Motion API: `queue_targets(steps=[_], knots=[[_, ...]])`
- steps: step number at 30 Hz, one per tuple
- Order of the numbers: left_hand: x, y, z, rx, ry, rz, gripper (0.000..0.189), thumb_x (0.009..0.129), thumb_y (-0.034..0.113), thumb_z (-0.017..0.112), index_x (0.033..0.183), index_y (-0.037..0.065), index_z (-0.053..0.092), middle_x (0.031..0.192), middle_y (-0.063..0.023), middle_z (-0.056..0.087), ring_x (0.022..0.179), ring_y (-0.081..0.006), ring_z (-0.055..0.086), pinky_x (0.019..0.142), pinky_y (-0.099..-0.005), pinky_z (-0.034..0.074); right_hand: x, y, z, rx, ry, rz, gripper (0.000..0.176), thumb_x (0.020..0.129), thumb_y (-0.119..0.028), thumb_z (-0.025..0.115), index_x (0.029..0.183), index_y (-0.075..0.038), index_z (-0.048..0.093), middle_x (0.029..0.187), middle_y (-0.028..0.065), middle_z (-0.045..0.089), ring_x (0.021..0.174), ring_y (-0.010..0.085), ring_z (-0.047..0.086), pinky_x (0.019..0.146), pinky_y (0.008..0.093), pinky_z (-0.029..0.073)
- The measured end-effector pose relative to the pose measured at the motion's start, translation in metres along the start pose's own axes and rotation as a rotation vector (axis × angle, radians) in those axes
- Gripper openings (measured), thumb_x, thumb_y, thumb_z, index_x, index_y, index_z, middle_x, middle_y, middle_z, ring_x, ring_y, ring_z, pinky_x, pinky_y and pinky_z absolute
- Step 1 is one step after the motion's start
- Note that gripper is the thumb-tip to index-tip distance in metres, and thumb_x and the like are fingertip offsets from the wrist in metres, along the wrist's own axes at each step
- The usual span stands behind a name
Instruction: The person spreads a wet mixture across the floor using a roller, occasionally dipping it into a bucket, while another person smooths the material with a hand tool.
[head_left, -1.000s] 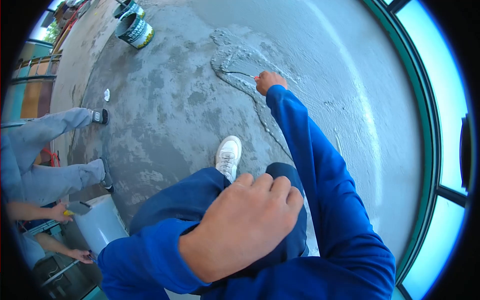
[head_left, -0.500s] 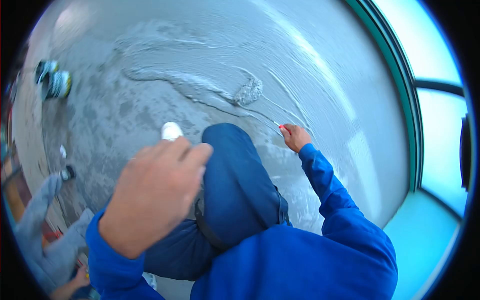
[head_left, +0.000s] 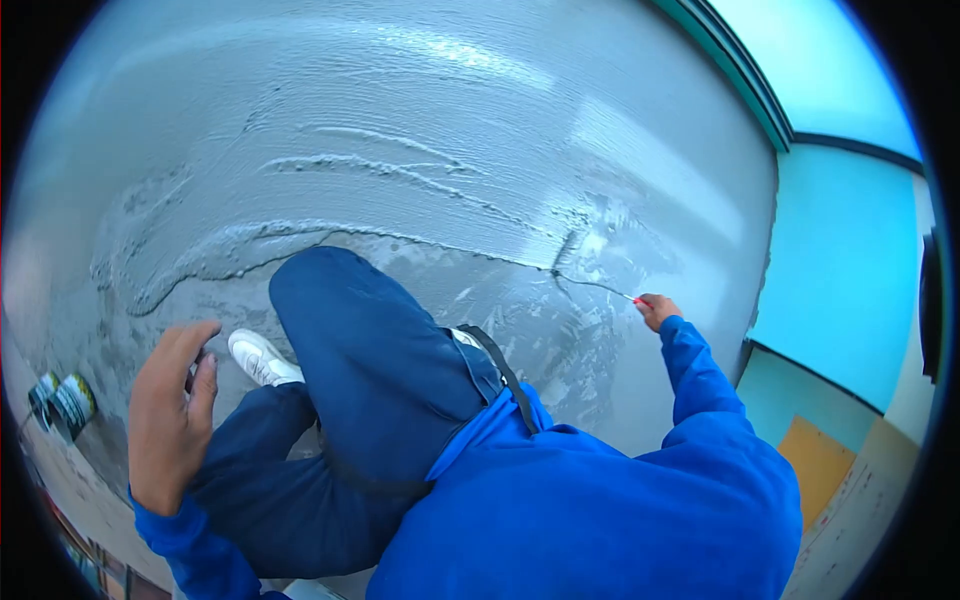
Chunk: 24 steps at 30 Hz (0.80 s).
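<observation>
The right hand (head_left: 655, 310) was closed round a red-handled trowel (head_left: 595, 286), whose blade rested on the wet cement floor (head_left: 450, 120) right of the bent knee (head_left: 340, 300). Left of that knee the left hand (head_left: 170, 410) hung open and empty beside one white shoe (head_left: 262, 358). Two cans (head_left: 60, 400) stood farther left.

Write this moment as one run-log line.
right hand: grips trowel | trowel: blade on wet cement | left hand: open, empty, beside shoe
</observation>
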<state>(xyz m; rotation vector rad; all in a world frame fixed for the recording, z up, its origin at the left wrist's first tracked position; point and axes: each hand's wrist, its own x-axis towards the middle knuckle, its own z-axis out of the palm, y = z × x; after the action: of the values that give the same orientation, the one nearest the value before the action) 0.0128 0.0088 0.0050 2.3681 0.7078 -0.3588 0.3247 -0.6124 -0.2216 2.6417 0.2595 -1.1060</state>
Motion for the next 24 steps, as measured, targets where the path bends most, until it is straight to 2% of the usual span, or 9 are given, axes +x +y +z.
queue_targets(steps=[4,6,7,10,12,15,20,22,24], knots=[[0.004,0.001,0.001,-0.009,-0.005,0.002,0.023,0.087,0.001,0.05,0.109,-0.001,0.055,0.088,-0.0142,0.054,0.075,-0.0248,0.051,0.072,-0.031,0.041,-0.008,0.05,-0.01,-0.088,-0.005,0.032,0.031,0.088,-0.038,0.053,0.107,-0.017,0.065,0.098,0.014,0.066,0.094,0.0339,0.061,0.081,0.0424,0.048],[0.004,-0.003,0.002,0.067,0.019,0.084,0.022,0.087,0.001,0.05,0.108,-0.001,0.055,0.083,-0.0132,0.05,0.07,-0.0238,0.048,0.067,-0.0307,0.04,-0.001,0.05,-0.012,-0.102,-0.003,-0.007,0.032,0.089,-0.039,0.051,0.107,-0.016,0.065,0.098,0.0143,0.066,0.094,0.0339,0.061,0.081,0.0428,0.047],[0.004,-0.004,0.002,0.108,0.036,0.12,0.022,0.087,0.001,0.05,0.108,-0.001,0.055,0.08,-0.0127,0.048,0.067,-0.0233,0.047,0.064,-0.0306,0.04,0.005,0.037,-0.011,-0.087,0.001,-0.052,0.033,0.089,-0.039,0.05,0.107,-0.015,0.065,0.098,0.0146,0.065,0.094,0.034,0.06,0.081,0.0429,0.047],[0.002,0.0,0.002,0.045,0.005,0.028,0.021,0.087,0.002,0.05,0.107,-0.001,0.055,0.079,-0.012,0.047,0.067,-0.022,0.046,0.064,-0.0305,0.039,0.036,-0.003,-0.003,-0.008,0.004,-0.22,0.034,0.09,-0.039,0.049,0.104,-0.012,0.064,0.097,0.0166,0.065,0.094,0.0346,0.06,0.08,0.0426,0.047],[0.001,0.002,0.001,0.03,-0.004,0.005,0.021,0.087,0.002,0.05,0.107,-0.001,0.055,0.078,-0.0117,0.046,0.066,-0.0216,0.045,0.065,-0.0304,0.039,0.044,-0.06,-0.012,0.043,0.004,-0.31,0.036,0.091,-0.038,0.048,0.105,-0.009,0.063,0.095,0.0177,0.065,0.093,0.0354,0.059,0.08,0.0423,0.047],[0.0,0.003,0.003,0.018,0.002,-0.015,0.021,0.088,0.002,0.05,0.107,-0.001,0.055,0.077,-0.0115,0.046,0.066,-0.0215,0.045,0.065,-0.0307,0.039,0.077,-0.142,-0.002,0.079,0.035,-0.479,0.034,0.091,-0.038,0.048,0.108,-0.014,0.062,0.097,0.015,0.065,0.092,0.0343,0.061,0.079,0.0434,0.048],[-0.002,0.003,0.004,0.033,0.002,-0.056,0.021,0.088,0.002,0.049,0.108,-0.001,0.056,0.084,-0.013,0.052,0.073,-0.0212,0.049,0.071,-0.0304,0.04,0.065,-0.308,-0.024,0.088,0.031,-0.629,0.032,0.092,-0.037,0.045,0.109,-0.016,0.062,0.096,0.0137,0.066,0.091,0.0346,0.061,0.078,0.0449,0.048],[0.002,-0.004,0.006,0.035,0.021,-0.038,0.022,0.088,0.002,0.049,0.109,-0.001,0.056,0.086,-0.0134,0.054,0.075,-0.0209,0.05,0.072,-0.0303,0.041,0.058,-0.32,-0.034,0.056,0.017,-0.604,0.032,0.092,-0.038,0.045,0.109,-0.016,0.062,0.097,0.0137,0.066,0.091,0.0343,0.061,0.078,0.0452,0.048],[0.003,-0.004,0.006,0.021,0.01,-0.068,0.022,0.088,0.003,0.05,0.109,-0.001,0.056,0.089,-0.0136,0.056,0.076,-0.0208,0.051,0.074,-0.0301,0.041,0.063,-0.296,-0.039,0.038,0.006,-0.589,0.033,0.092,-0.039,0.045,0.109,-0.016,0.063,0.097,0.0138,0.066,0.091,0.0343,0.061,0.078,0.045,0.048]])
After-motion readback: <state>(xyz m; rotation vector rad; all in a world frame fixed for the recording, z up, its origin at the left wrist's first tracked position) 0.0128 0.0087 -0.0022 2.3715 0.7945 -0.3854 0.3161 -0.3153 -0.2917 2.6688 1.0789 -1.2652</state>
